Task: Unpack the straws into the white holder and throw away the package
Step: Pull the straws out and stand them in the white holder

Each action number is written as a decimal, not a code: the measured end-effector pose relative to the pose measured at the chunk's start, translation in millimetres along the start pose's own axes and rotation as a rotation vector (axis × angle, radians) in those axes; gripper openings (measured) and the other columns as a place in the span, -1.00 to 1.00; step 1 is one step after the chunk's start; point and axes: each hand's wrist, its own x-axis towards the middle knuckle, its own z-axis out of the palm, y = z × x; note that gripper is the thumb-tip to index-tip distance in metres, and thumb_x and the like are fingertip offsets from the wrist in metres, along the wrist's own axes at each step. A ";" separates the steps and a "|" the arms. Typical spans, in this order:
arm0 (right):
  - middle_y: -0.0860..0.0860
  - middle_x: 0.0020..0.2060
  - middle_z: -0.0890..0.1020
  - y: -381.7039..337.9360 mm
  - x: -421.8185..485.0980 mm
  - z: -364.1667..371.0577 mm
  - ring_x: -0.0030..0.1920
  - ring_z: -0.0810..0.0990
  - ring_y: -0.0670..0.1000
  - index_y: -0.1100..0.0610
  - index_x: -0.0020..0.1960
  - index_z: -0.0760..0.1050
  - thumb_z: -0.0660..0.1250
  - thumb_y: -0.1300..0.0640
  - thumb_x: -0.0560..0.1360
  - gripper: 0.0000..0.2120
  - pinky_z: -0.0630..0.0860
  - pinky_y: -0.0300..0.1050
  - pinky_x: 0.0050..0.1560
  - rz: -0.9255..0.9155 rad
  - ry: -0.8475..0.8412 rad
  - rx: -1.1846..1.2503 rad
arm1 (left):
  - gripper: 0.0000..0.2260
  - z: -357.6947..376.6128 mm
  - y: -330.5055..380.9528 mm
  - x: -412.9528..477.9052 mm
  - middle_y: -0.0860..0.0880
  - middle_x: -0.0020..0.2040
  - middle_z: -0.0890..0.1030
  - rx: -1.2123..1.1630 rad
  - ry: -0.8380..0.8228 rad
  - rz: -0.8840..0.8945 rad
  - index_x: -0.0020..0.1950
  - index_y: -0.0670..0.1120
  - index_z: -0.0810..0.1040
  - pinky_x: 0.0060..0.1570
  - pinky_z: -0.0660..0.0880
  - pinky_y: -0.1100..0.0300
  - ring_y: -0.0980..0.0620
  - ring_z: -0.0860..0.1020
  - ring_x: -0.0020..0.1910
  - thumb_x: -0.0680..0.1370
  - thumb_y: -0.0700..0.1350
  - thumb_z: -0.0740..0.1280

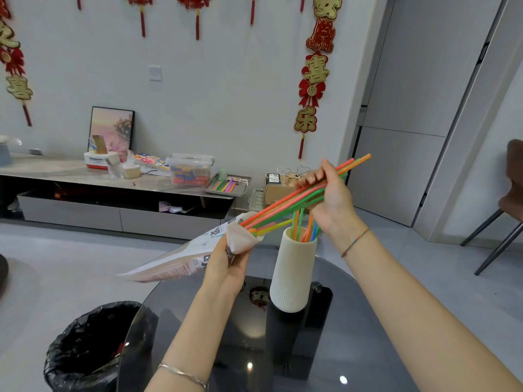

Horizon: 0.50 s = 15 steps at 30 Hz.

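Here the right hand (325, 199) is clenched around a bundle of straws (285, 200), orange and green, which slant down to its left into the open mouth of the package (195, 256). Their far ends stick out above and to the right of that hand. The left hand (226, 267) grips the package near its mouth from below, palm toward the camera, fingers pinching the pale printed paper; the closed end of the package trails off down to its left. Just below the right hand, between the two hands, the white holder (293, 273) stands upright on the dark glass table (368, 321), with several straws already in it. The right wrist is bent, forearm reaching up from the lower right. Below the left forearm sits a bin (85, 349) lined with a black bag.
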 end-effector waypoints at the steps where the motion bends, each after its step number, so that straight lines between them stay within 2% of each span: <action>1: -0.04 -0.61 0.40 1.5 -0.3 1.9 -0.52 0.45 -0.06 0.10 -0.44 0.26 0.23 0.05 0.57 -0.58 0.52 -0.13 -0.25 -0.009 0.001 -0.004 | -0.88 1.5 -1.6 -1.0 -0.15 -0.04 0.58 -0.012 -0.001 -0.006 0.07 -0.19 0.46 -0.01 0.57 0.00 -0.08 0.59 0.00 0.54 -0.29 0.29; 4: -0.07 -0.64 0.37 12.4 -3.1 4.8 -0.56 0.39 -0.09 0.08 -0.46 0.27 0.31 0.08 0.51 -0.59 0.48 -0.18 -0.28 -0.006 0.000 -0.015 | -0.67 5.6 -6.9 -3.3 -0.19 0.17 0.55 -0.068 0.021 -0.034 0.29 -0.20 0.38 0.08 0.50 -0.01 -0.12 0.54 0.21 0.54 -0.33 0.28; 8: -0.08 -0.65 0.32 24.1 -5.0 5.6 -0.57 0.32 -0.09 0.07 -0.49 0.25 0.34 0.09 0.50 -0.55 0.45 -0.18 -0.28 -0.031 0.014 -0.064 | -0.58 4.7 -12.7 -4.0 -0.22 0.28 0.53 -0.081 0.039 -0.066 0.40 -0.22 0.34 0.09 0.50 -0.04 -0.14 0.54 0.23 0.54 -0.35 0.28; 10: -0.09 -0.67 0.24 22.6 -5.2 7.9 -0.60 0.23 -0.10 0.06 -0.50 0.20 0.30 0.06 0.53 -0.52 0.39 -0.20 -0.36 -0.055 0.022 -0.110 | -0.64 3.2 -14.0 -3.8 -0.21 0.21 0.56 -0.047 0.025 -0.074 0.34 -0.22 0.38 0.08 0.50 -0.05 -0.14 0.56 0.20 0.54 -0.32 0.29; 13: -0.10 -0.68 0.19 8.0 -2.3 13.9 -0.63 0.18 -0.10 0.04 -0.55 0.18 0.25 0.05 0.55 -0.47 0.30 -0.25 -0.49 -0.082 0.001 -0.091 | -0.78 1.7 -13.1 -1.5 -0.18 -0.04 0.60 0.005 0.007 -0.061 0.17 -0.20 0.44 0.02 0.50 0.00 -0.11 0.60 0.00 0.54 -0.27 0.31; 15: -0.10 -0.69 0.18 -6.2 1.0 19.8 -0.65 0.17 -0.11 0.03 -0.59 0.19 0.24 0.08 0.55 -0.45 0.25 -0.28 -0.56 -0.109 -0.015 -0.072 | -0.78 0.4 -11.0 1.0 -0.18 -0.07 0.60 -0.008 0.006 -0.054 0.17 -0.19 0.44 0.02 0.50 0.00 -0.10 0.59 -0.01 0.54 -0.26 0.31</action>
